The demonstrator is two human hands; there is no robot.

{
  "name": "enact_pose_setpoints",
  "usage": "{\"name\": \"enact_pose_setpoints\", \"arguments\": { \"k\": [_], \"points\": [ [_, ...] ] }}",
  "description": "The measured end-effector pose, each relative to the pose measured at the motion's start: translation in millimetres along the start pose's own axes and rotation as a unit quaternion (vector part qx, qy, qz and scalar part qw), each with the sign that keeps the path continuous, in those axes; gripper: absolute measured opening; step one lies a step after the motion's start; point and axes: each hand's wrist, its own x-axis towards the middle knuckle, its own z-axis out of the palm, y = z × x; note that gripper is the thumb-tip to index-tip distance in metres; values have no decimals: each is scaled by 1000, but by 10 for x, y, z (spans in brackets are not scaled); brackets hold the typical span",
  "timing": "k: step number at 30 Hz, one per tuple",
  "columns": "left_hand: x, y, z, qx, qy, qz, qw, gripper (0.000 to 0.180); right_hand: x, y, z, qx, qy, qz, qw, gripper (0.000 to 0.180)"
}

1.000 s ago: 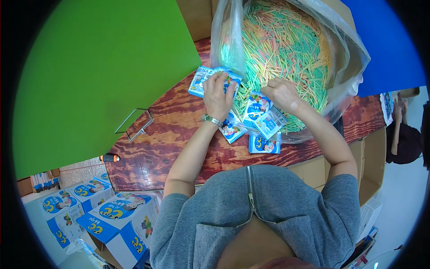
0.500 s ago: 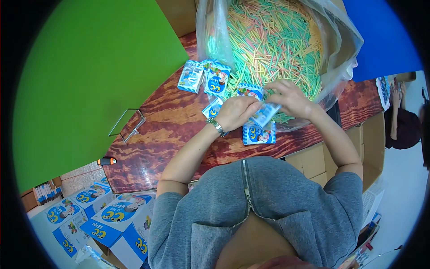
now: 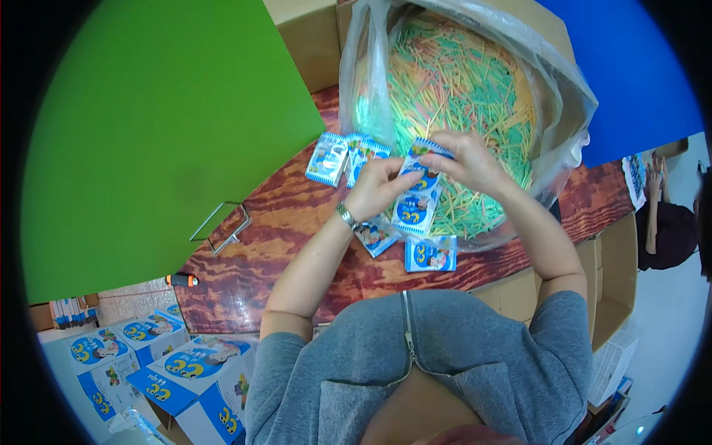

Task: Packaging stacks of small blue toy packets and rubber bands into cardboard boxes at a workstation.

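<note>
Between my hands is a small blue-and-white packet (image 3: pixel 423 178) with a striped edge, in front of an open plastic bag (image 3: pixel 377 89) full of thin pastel sticks (image 3: pixel 467 89). My left hand (image 3: pixel 380 187) pinches its left side. My right hand (image 3: pixel 469 162) grips its upper right part, thumb on the front and fingers mostly hidden behind. Just below it, a second packet (image 3: pixel 414 211) overlaps the bag's near edge; I cannot tell whether the two are joined. More packets (image 3: pixel 326 159) lie left of the bag, and single ones (image 3: pixel 432 254) lie nearer me.
The wood-grain table (image 3: pixel 289 211) carries a wire stand (image 3: pixel 222 226) and an orange-and-black tool (image 3: pixel 182 279). A green panel (image 3: pixel 163 133) rises left, a blue one (image 3: pixel 630 74) right. Printed cartons (image 3: pixel 200 363) stand lower left. Another person (image 3: pixel 667 222) is at far right.
The blurred packet between my hands is now steady and turned upright. My right hand has come round to its top right, my left hand to its left side. The whole view has shifted slightly.
</note>
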Motion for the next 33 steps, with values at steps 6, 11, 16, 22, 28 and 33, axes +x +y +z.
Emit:
{"name": "enact_pose_setpoints", "arguments": {
  "k": [6,11,16,22,28,33],
  "points": [
    [85,-172,-27,-29,96,-10,995,13,211,-55,-25,33,-10,-13,999,19],
    [85,-215,-93,34,178,-3,983,28,597,356,-143,123,-80,-9,989,23],
    [4,-214,-118,58,164,15,985,27,987,1523,-795,-182,64,179,965,36],
    [-54,-344,-166,-2,161,0,987,21,1114,1553,-697,-363,-87,335,865,54],
    [-63,-274,-129,39,165,7,985,28,1283,1364,-647,-361,-165,383,834,53],
    [-45,-306,-80,50,162,19,985,28,1262,1822,-623,-355,-200,409,816,48]
  ]
}}
